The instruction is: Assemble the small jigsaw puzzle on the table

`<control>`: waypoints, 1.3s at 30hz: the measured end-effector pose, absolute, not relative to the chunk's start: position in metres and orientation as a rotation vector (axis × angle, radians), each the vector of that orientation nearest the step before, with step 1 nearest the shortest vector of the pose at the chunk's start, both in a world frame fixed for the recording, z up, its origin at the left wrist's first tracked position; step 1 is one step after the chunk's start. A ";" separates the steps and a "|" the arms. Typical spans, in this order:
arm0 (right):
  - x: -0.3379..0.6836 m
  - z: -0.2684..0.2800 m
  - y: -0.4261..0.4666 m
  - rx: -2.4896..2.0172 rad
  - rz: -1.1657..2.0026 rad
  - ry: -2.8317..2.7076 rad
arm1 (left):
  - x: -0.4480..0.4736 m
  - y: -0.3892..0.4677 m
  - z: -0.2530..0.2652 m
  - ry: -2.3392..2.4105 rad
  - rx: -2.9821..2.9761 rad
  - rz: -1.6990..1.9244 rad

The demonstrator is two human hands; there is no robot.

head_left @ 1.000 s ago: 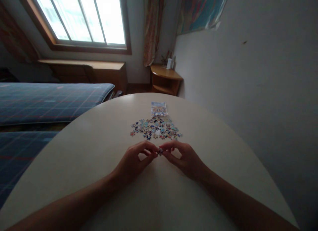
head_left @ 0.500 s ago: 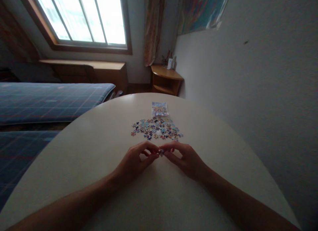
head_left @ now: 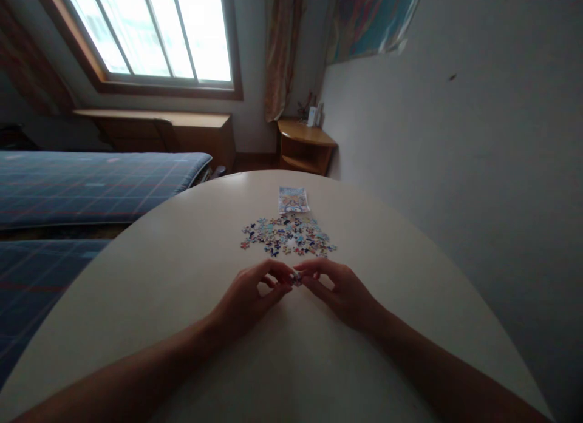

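Observation:
Puzzle pieces (head_left: 296,279) are pinched between the fingertips of both hands, just above the near-middle of the white table. My left hand (head_left: 255,287) is closed on them from the left, thumb below and index finger above. From the right, my right hand (head_left: 334,287) pinches them the same way, its fingertips almost meeting the left ones. The fingers hide most of what is held, so I cannot tell how many pieces there are or whether they are joined. Just beyond the hands lies a loose heap of colourful jigsaw pieces (head_left: 286,233).
A small printed picture sheet (head_left: 294,200) lies behind the heap on the round white table (head_left: 182,253). A plaid mattress (head_left: 100,183) stands to the left, and a white wall (head_left: 455,156) to the right. At the back is a wooden corner shelf (head_left: 305,131).
Both hands stay almost in place. The held pieces have turned slightly between the fingertips. The heap and the picture sheet look the same.

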State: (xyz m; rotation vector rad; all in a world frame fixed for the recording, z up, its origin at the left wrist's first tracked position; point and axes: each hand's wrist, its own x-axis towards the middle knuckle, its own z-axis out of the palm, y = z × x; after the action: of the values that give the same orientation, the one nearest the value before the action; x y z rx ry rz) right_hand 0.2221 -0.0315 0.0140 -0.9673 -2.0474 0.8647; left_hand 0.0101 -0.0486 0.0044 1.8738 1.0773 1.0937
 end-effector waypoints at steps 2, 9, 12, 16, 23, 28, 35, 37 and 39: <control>0.223 0.014 -0.031 -0.980 0.865 -2.042 | 0.011 -0.049 0.006 1.092 1.864 1.086; 0.221 0.017 -0.032 -0.925 0.840 -2.057 | 0.011 -0.050 0.010 1.085 1.880 1.075; 0.221 0.015 -0.031 -0.923 0.841 -2.044 | 0.011 -0.049 0.010 1.094 1.893 1.076; 0.221 0.012 -0.030 -0.964 0.869 -2.034 | 0.011 -0.050 0.009 1.152 1.901 1.081; 0.221 0.015 -0.032 -0.936 0.864 -2.054 | 0.011 -0.050 0.010 1.188 1.916 1.082; 0.222 0.016 -0.033 -0.925 0.852 -2.053 | 0.011 -0.049 0.010 1.169 1.912 1.107; 0.221 0.018 -0.032 -0.945 0.828 -2.067 | 0.010 -0.048 0.009 1.167 1.911 1.087; 0.222 0.017 -0.032 -0.958 0.819 -2.067 | 0.009 -0.048 0.009 1.157 1.916 1.098; 0.222 0.016 -0.032 -0.972 0.807 -2.063 | 0.009 -0.048 0.008 1.147 1.922 1.104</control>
State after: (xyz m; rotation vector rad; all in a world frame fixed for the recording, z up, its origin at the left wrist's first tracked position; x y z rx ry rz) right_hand 0.2221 -0.0324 0.0165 -0.9721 -2.0628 0.8065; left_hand 0.0089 -0.0478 0.0076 1.9221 1.1468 1.1045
